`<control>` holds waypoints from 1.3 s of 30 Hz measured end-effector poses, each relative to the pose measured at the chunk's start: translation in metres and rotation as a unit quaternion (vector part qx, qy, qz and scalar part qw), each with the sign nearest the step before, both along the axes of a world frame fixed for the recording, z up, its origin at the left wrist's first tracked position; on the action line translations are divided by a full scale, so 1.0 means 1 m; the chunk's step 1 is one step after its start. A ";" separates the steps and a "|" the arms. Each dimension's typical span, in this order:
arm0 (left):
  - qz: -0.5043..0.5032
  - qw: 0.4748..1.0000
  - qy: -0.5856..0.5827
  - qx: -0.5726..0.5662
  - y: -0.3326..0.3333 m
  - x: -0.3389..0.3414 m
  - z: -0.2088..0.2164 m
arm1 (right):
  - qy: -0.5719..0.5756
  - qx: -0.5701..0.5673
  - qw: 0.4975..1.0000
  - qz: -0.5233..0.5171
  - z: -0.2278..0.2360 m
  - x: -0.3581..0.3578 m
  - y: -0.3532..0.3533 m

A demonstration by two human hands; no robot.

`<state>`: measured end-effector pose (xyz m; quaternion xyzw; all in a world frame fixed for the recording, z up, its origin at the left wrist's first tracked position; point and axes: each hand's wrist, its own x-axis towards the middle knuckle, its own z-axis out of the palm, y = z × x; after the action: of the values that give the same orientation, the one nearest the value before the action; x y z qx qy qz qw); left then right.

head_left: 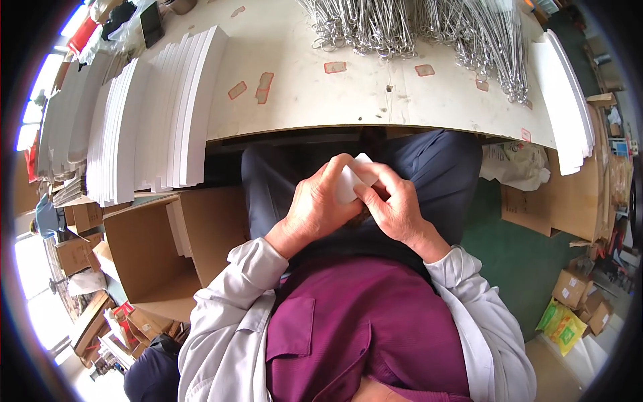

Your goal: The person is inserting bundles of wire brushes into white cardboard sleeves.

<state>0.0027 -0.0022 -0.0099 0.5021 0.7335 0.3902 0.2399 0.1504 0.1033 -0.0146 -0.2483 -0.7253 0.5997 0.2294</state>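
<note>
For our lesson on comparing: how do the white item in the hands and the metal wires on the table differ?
The white item is held between the left hand and right hand; the metal wires lie on the table. The white item is plain white; the metal wires are shiny silver. Both show only partly.

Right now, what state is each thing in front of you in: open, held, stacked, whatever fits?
Left grip: curled around white piece
Right grip: thumb and fingers on it
White piece: held, partly hidden
Large cardboard box: open
White strips: lined up side by side
Metal wires: bunched
Yellow-green bag: crumpled
</note>
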 end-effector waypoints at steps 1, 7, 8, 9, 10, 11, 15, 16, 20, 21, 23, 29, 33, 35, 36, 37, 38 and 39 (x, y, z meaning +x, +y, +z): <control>0.004 1.000 0.008 0.008 0.000 0.001 -0.001 | -0.002 0.000 1.000 0.002 0.001 0.001 -0.003; 0.016 0.999 0.051 -0.005 -0.003 0.007 0.003 | 0.027 -0.084 0.995 -0.053 -0.011 0.003 -0.008; 0.008 0.998 0.059 -0.010 -0.003 0.006 0.003 | 0.026 -0.085 0.995 -0.052 -0.011 0.003 -0.008; 0.009 0.998 0.057 -0.010 -0.002 0.006 0.002 | 0.017 -0.042 0.998 -0.049 -0.008 0.002 -0.007; 0.002 0.999 0.042 -0.027 -0.002 0.005 0.002 | 0.007 0.002 0.999 -0.046 -0.006 0.002 -0.006; -0.005 0.999 0.026 -0.044 -0.002 0.005 0.001 | 0.006 0.002 0.999 -0.045 -0.003 0.001 -0.004; -0.011 0.998 0.054 -0.016 -0.005 0.008 -0.009 | -0.026 0.184 0.982 -0.029 0.000 0.001 0.000; 0.005 0.999 0.025 -0.029 -0.005 0.010 -0.006 | -0.036 0.151 0.987 -0.038 0.000 0.002 0.000; 0.008 0.999 0.014 -0.041 -0.005 0.010 -0.007 | 0.012 0.101 0.993 -0.066 -0.005 -0.004 -0.010; 0.009 0.999 0.013 -0.042 -0.006 0.010 -0.009 | -0.006 0.130 0.990 -0.053 -0.007 -0.005 -0.009; 0.029 0.998 0.020 -0.047 -0.009 0.010 -0.014 | -0.026 0.071 0.996 -0.046 -0.006 -0.006 -0.009; 0.042 0.994 0.023 -0.099 -0.007 0.017 -0.013 | -0.055 -0.159 0.984 -0.055 -0.017 -0.012 -0.008; 0.049 0.996 0.049 -0.048 -0.008 0.019 -0.015 | -0.036 -0.197 0.977 -0.077 -0.019 -0.012 -0.005; 0.055 0.997 0.049 -0.029 -0.007 0.019 -0.015 | -0.027 -0.246 0.965 -0.087 -0.016 -0.011 -0.002; 0.056 0.997 0.048 -0.029 -0.008 0.019 -0.016 | -0.028 -0.246 0.965 -0.086 -0.015 -0.011 0.000; 0.055 0.996 0.056 -0.030 -0.009 0.019 -0.018 | -0.038 -0.269 0.958 -0.088 -0.014 -0.010 0.002; 0.054 0.996 0.065 -0.031 -0.010 0.019 -0.019 | -0.048 -0.293 0.951 -0.089 -0.013 -0.010 0.003; 0.054 0.996 0.063 -0.031 -0.010 0.020 -0.019 | -0.050 -0.293 0.951 -0.089 -0.014 -0.010 0.003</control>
<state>0.0222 -0.0120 -0.0288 0.4775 0.7851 0.3471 0.1872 0.1407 0.1060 -0.0283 -0.3973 -0.5035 0.7499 0.1624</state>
